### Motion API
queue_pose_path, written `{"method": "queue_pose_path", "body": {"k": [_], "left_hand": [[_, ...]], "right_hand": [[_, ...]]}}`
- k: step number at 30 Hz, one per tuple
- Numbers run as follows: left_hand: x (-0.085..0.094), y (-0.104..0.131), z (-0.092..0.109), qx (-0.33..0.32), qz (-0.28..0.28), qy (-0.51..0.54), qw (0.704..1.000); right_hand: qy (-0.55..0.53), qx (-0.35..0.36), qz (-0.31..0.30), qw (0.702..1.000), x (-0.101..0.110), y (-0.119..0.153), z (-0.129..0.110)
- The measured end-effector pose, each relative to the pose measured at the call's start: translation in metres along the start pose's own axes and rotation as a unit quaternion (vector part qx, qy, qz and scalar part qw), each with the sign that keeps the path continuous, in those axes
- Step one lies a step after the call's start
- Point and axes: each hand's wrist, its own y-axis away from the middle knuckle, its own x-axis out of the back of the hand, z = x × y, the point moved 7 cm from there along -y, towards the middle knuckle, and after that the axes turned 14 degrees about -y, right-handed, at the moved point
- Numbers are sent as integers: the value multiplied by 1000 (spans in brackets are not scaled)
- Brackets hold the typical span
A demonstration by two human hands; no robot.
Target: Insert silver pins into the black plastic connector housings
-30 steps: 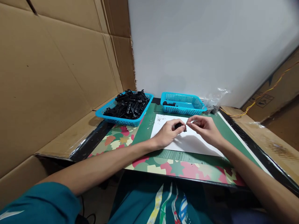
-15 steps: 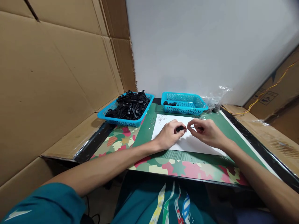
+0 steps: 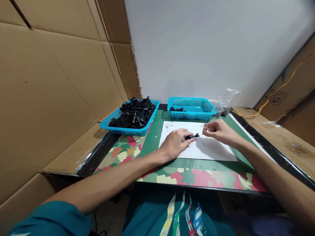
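Low over a white sheet [image 3: 204,149], my left hand [image 3: 176,142] grips a small black plastic part [image 3: 192,137] between thumb and fingers; one end of it sticks out to the right. To the right, my right hand [image 3: 219,131] pinches a thin metal pin-like piece [image 3: 205,127], its tip pointing left. The thin piece and the black part are apart. Tiny metal pieces [image 3: 168,125] lie scattered on the sheet's far left corner.
A blue basket [image 3: 142,131] heaped with black parts stands at the back left. Another blue basket [image 3: 194,115], holding a few black parts, is behind the sheet. A clear plastic bag [image 3: 225,105] sits beside it. Cardboard [image 3: 61,75] rises at the left.
My right hand has moved away to the right and slightly back from my left hand. The black part in my left hand now shows more of its length.
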Motion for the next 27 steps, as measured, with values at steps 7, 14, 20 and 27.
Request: {"method": "queue_pose_path", "body": {"k": [7,14,20,27], "left_hand": [[-9,5,6,-28,-19,-101,994],[-12,6,11,-60,-28,-124,990],[-11,6,12,-49,-33,-111,992],[-12,5,13,-42,-39,-106,993]], "right_hand": [[16,-5,-11,1000,-15,-3,5],[55,30,10,998,-17,-2,-1],[94,86,19,992,-19,-1,-9],[116,114,18,986,-23,1,-11]]}}
